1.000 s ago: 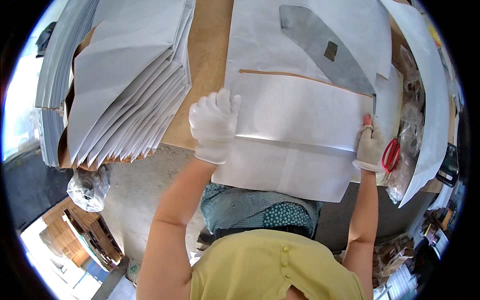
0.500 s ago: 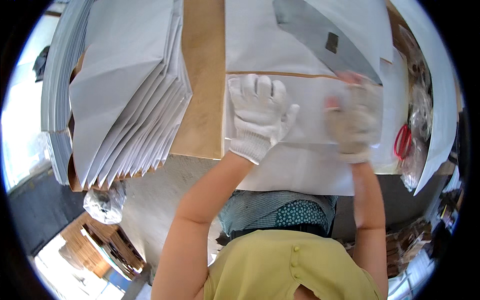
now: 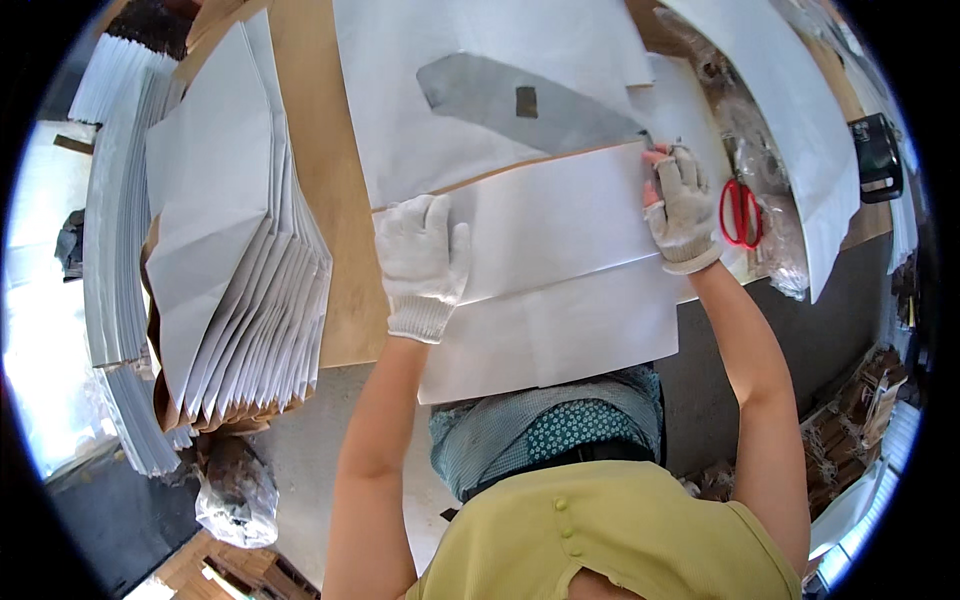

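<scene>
A large white paper sheet (image 3: 560, 225) lies in front of me, its near part folded over along a brown-edged line, the front flap hanging past the table edge. My left hand (image 3: 422, 250), in a white knit glove, lies flat on the left end of the fold, fingers stretched. At the right end, my right hand (image 3: 683, 208) rests on the paper's edge; its glove leaves the thumb and a fingertip bare, and these are apart. Just beyond the fold lies a flat grey plate (image 3: 480, 100) with slanted ends and a small dark square on it.
A fanned stack of folded white paper (image 3: 220, 240) stands at the left on the brown tabletop (image 3: 345, 310). Red-handled scissors (image 3: 741, 213) and crumpled clear plastic (image 3: 775, 220) lie to the right, by a curved white sheet (image 3: 800, 110). A black object (image 3: 876, 158) sits farther right.
My right hand, blurred before, is now still at the paper's right edge. The left hand stays flat on the fold's left part. The whole view has shifted and turned.
</scene>
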Tool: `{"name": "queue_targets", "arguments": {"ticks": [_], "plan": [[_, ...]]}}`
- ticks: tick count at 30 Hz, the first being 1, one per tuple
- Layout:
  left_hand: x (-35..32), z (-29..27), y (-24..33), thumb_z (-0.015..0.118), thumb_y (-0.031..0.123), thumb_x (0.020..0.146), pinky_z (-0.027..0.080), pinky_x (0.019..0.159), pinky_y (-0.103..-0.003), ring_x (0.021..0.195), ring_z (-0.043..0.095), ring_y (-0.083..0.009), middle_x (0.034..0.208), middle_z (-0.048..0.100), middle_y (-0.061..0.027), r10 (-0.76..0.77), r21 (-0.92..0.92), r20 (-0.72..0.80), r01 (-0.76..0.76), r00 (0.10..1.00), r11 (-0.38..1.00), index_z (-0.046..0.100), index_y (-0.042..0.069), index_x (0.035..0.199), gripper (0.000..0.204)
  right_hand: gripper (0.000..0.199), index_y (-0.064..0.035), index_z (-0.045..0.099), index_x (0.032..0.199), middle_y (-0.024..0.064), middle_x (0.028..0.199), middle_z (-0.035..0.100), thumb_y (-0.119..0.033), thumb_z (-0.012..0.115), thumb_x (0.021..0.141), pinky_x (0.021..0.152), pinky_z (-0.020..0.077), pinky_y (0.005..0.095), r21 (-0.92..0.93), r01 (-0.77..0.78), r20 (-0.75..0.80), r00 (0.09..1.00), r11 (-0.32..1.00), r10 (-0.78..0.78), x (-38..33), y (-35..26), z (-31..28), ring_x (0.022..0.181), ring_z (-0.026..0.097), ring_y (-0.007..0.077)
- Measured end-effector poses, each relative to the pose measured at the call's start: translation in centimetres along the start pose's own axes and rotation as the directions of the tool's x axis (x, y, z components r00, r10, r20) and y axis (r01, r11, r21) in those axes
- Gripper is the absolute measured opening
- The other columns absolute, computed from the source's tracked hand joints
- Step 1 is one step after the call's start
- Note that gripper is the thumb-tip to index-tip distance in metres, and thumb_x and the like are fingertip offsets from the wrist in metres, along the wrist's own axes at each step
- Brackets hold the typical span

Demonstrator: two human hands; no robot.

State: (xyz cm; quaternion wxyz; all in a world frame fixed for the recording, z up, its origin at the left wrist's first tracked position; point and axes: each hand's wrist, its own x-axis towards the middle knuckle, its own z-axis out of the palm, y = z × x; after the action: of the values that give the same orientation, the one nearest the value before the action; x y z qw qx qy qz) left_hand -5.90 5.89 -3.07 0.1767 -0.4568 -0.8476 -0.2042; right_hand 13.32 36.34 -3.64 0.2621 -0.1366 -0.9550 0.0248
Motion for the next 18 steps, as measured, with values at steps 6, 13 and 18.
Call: {"name": "queue_targets", "arguments": {"ticks": [6,13,18], "plan": [[4.3,-2.5,3.8,0.068,0.013,0.089,0.048,0.099,-0.052,0.109,0.063,-0.0311,0.121,0.065,-0.0133,0.056,-0.086,0.019,-0.055,0.998,0.995,0.064,0.006,0.129,0.041,0.028,-0.0132,0.070,0.110,0.0102,0.130,0.065,-0.022,0.077,0.084,0.104,0.0499,0.0473,-0.060,0.052,-0.078,0.995,0.997,-0.057,2.3,-0.5,-2.2,0.127,0.060,0.0323],[1.9,-10.3,8.4,0.072,0.010,0.079,0.052,0.080,-0.047,0.097,0.062,-0.0304,0.111,0.061,-0.0130,0.340,0.005,-0.108,-0.341,0.934,0.940,0.067,0.003,0.108,0.030,0.011,-0.0149,0.077,0.095,0.0043,0.113,0.074,-0.020,0.075,0.086,0.102,0.0507,0.0448,0.354,0.248,0.044,0.959,0.902,-0.281,5.7,-8.3,-11.7,0.116,0.066,0.0279],[-2.2,-12.7,13.2,0.079,0.013,0.078,0.052,0.076,-0.049,0.090,0.061,-0.0306,0.100,0.059,-0.0112,0.340,-0.121,0.000,-0.337,0.941,0.934,0.062,0.003,0.089,0.022,0.012,-0.0142,0.076,0.096,0.0038,0.095,0.075,-0.021,0.072,0.087,0.099,0.0513,0.0404,0.208,0.235,0.149,0.952,0.950,-0.268,5.4,-8.7,-12.4,0.100,0.071,0.0263]]}}
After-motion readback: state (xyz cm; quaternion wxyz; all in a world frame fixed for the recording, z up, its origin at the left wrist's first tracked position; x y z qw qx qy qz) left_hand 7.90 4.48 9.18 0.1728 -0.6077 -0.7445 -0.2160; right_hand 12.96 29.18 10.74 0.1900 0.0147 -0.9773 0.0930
